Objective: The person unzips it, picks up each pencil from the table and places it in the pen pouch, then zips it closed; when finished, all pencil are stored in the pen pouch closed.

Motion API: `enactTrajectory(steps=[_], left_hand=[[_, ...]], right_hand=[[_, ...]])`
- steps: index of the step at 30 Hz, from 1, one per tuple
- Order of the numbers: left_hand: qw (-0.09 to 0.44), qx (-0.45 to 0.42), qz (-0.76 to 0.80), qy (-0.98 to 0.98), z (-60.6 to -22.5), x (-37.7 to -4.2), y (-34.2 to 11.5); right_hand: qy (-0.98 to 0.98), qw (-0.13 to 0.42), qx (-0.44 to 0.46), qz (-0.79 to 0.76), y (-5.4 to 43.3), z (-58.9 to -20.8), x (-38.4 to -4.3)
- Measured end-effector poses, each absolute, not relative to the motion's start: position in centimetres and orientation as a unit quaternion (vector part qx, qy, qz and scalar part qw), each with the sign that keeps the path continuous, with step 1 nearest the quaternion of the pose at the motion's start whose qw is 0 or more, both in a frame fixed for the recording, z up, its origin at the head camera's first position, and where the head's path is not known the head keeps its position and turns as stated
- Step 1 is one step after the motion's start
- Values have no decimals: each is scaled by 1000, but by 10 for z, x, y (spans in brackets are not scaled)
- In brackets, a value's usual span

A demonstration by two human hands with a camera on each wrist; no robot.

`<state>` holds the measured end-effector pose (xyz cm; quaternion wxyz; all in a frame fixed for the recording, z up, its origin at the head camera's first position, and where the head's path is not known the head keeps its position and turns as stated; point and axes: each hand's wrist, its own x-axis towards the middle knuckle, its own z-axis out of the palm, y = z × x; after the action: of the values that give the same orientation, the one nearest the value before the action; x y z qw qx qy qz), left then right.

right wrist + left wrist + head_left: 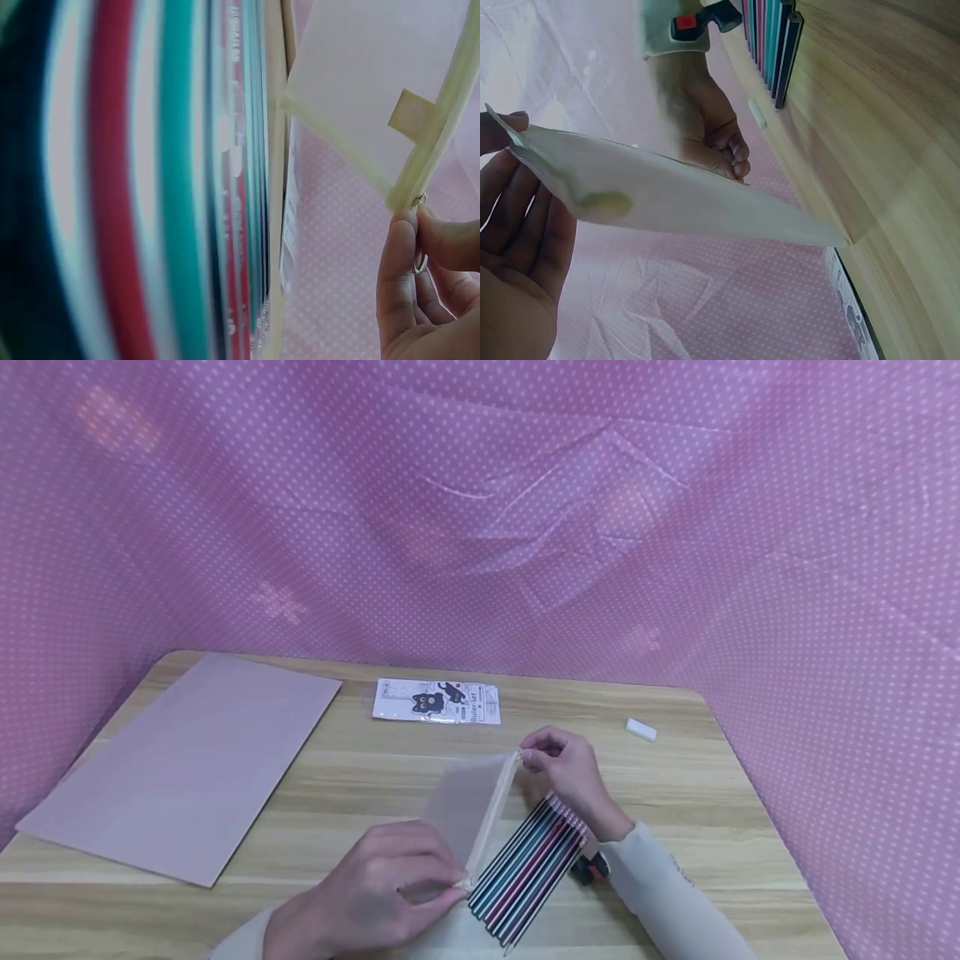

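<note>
A translucent zip pouch (465, 797) with a cream zipper edge (495, 814) is held tilted above the table. My left hand (375, 885) pinches the near end of that edge between thumb and fingers. At the far end, my right hand (573, 772) pinches the corner by the zipper; a small metal ring shows between its fingers in the right wrist view. A yellowish tab (414, 116) is fixed beside the zipper. Directly right of the pouch, below my right hand, a row of striped pencils (525, 872) in teal, red and dark colours lies on the table.
A packaged ruler set (437, 702) with black cat drawings lies at the table's back. The white eraser (641, 729) is at the back right. A large greyish-pink sheet (187, 760) covers the left side. Pink dotted cloth (480, 527) hangs around the wooden table.
</note>
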<state>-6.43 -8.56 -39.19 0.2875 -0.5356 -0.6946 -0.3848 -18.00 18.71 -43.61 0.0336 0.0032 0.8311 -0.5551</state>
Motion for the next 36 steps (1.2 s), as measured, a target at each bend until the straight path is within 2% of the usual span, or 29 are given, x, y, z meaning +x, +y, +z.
enactTrajectory(steps=[9, 21, 32, 36], left_hand=[[314, -581, -384, -645, -389, -68, -84], [338, -559, -398, -644, -393, -74, -83], [369, -551, -391, -639, -392, -76, -84], [377, -545, -384, -643, -392, -76, -84]], right_hand=[[825, 26, 8, -564, 192, -437, -187], [785, 24, 24, -618, 194, -434, -193], [602, 147, 43, -783, 185, -431, -176], [574, 172, 46, -799, 177, -432, -171]])
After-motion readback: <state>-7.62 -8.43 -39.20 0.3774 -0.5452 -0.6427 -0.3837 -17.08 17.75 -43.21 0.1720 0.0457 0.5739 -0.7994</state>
